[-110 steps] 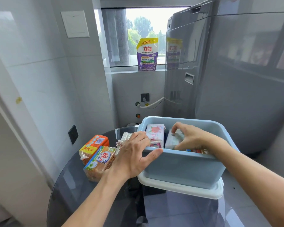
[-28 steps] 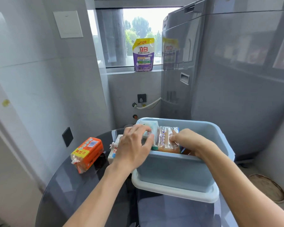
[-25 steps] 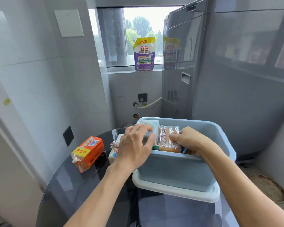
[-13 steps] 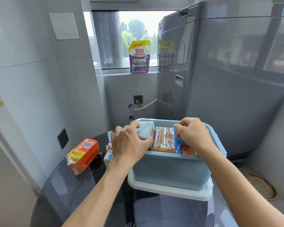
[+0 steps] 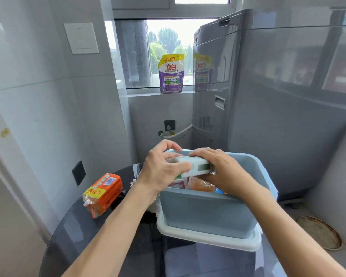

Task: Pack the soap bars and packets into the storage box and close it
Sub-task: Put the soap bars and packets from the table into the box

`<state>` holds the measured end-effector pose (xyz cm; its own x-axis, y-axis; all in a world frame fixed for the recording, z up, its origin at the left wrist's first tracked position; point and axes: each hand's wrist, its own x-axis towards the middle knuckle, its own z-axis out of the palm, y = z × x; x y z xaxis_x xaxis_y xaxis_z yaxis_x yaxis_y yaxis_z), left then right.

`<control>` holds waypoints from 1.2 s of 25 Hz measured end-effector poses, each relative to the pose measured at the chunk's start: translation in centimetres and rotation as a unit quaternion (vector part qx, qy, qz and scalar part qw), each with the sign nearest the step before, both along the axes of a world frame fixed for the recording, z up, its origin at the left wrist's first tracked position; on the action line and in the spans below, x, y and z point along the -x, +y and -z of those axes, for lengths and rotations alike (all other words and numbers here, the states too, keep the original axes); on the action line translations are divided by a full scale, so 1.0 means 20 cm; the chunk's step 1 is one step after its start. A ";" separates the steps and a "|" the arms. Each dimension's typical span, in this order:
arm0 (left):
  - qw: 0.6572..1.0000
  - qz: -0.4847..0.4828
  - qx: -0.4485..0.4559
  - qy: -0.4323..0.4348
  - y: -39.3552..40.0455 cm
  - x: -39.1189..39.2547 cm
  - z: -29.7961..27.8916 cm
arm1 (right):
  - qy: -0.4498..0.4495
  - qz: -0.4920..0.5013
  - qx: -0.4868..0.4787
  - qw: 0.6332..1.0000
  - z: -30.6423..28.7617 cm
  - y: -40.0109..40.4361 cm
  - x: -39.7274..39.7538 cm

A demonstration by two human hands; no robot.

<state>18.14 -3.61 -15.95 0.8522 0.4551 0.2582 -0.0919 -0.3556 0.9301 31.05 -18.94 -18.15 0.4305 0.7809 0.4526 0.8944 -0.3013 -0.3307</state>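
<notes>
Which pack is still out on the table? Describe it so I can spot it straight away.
Start at the blue storage box on the dark round glass table. Look to its left, towards the wall: the orange soap pack lies there alone, clear of both hands. It is the only bright orange, plastic-wrapped block, with a yellow label at its near end.

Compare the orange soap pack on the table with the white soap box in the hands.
The orange soap pack lies untouched on the glass table; the white soap box is gripped by left hand and right hand above the blue storage box. Both remain unpacked.
</notes>
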 end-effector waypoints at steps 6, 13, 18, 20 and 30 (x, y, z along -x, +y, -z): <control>0.995 -0.044 -0.083 0.044 0.08 -0.23 -0.04 | 0.019 0.166 -0.093 0.982 -0.07 -0.19 -0.16; 0.854 0.051 -0.446 0.263 -0.01 -0.47 0.12 | 0.075 0.181 -0.073 0.978 -0.11 -0.30 -0.25; 0.861 0.079 -0.414 0.286 0.04 -0.48 0.16 | 0.080 0.181 -0.047 0.979 -0.07 -0.28 -0.26; 0.870 0.089 -0.378 0.303 0.05 -0.49 0.15 | 0.088 0.190 -0.051 0.977 -0.05 -0.26 -0.27; 0.904 0.137 -0.285 0.289 0.06 -0.44 0.11 | 0.090 0.196 -0.043 0.976 -0.03 -0.22 -0.24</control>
